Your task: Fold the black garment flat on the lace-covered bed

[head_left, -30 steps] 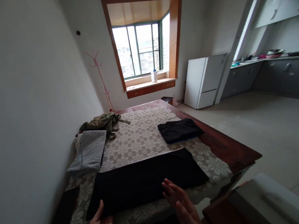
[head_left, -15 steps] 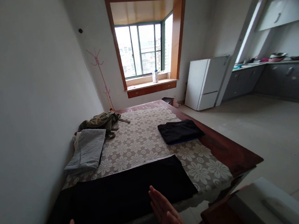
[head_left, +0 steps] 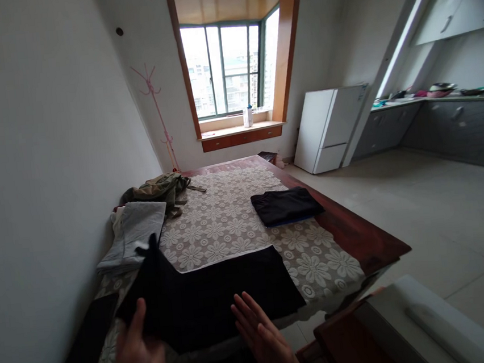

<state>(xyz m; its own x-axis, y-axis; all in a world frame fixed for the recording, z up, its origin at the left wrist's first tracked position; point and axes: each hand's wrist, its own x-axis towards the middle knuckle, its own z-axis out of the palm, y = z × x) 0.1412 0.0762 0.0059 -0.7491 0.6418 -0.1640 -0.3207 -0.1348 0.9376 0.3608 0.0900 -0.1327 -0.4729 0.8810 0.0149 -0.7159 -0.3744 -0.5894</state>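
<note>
A black garment (head_left: 218, 289) lies flat across the near end of a wooden table (head_left: 359, 238) covered with a white floral lace cloth (head_left: 224, 223). My left hand (head_left: 139, 357) grips the garment's left end and lifts it up off the table, so that end stands raised. My right hand (head_left: 263, 339) rests flat, fingers spread, on the garment's near edge toward the middle. A second black garment (head_left: 285, 205), folded, sits on the cloth further back on the right.
A folded grey garment (head_left: 138, 231) and a crumpled olive one (head_left: 159, 188) lie at the table's left by the wall. A white fridge (head_left: 329, 128), grey kitchen cabinets (head_left: 454, 121) and a pink coat stand (head_left: 156, 115) stand beyond. A white-topped stool (head_left: 414, 325) sits at lower right.
My left hand has taken hold of the black garment's left end and raised it toward the middle. My right hand stays pressed on the near edge.
</note>
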